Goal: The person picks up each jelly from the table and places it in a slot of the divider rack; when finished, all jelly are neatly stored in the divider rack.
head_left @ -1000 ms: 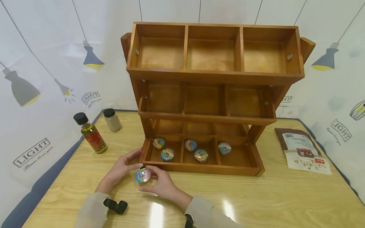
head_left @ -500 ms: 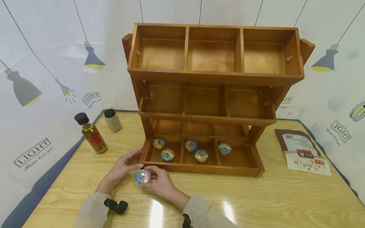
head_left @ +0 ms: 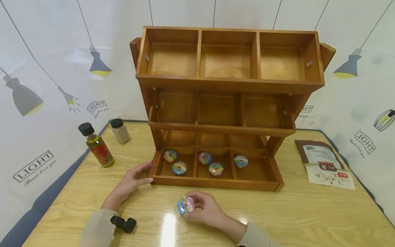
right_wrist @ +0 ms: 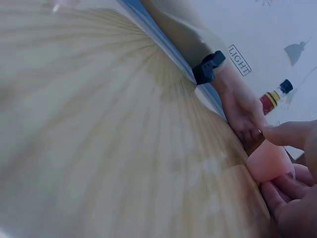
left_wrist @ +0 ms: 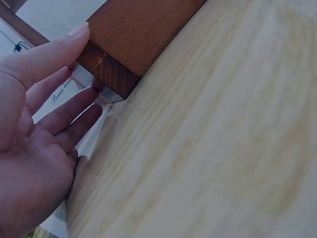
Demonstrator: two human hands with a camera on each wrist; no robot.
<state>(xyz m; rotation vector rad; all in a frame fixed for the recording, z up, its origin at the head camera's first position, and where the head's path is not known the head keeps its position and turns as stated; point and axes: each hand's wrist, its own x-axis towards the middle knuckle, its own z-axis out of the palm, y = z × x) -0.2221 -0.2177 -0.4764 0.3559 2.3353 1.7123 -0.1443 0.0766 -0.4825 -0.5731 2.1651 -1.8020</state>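
My right hand [head_left: 209, 210] pinches a pink jelly cup [head_left: 186, 204] over the table in front of the wooden rack [head_left: 228, 84]. In the right wrist view the cup's pink side [right_wrist: 270, 163] shows between thumb and fingers. My left hand [head_left: 131, 183] is at the front left corner of the rack's bottom tray [head_left: 216, 183]. Its thumb and fingers lie loosely extended about that corner in the left wrist view, touching or nearly touching the wood [left_wrist: 141, 37]. Several jelly cups sit in the bottom tray, such as one on the left [head_left: 179, 168] and one on the right [head_left: 241, 161].
The rack's top tray [head_left: 228, 80] and middle tray [head_left: 222, 128] overhang the bottom one. On the left stand an oil bottle [head_left: 100, 149] and a black-capped jar [head_left: 120, 132]. A brown and white pouch [head_left: 327, 166] lies on the table at the right.
My right hand has carried the jelly cup rightward and toward me, away from the left hand. My left hand has stayed at the tray's corner.
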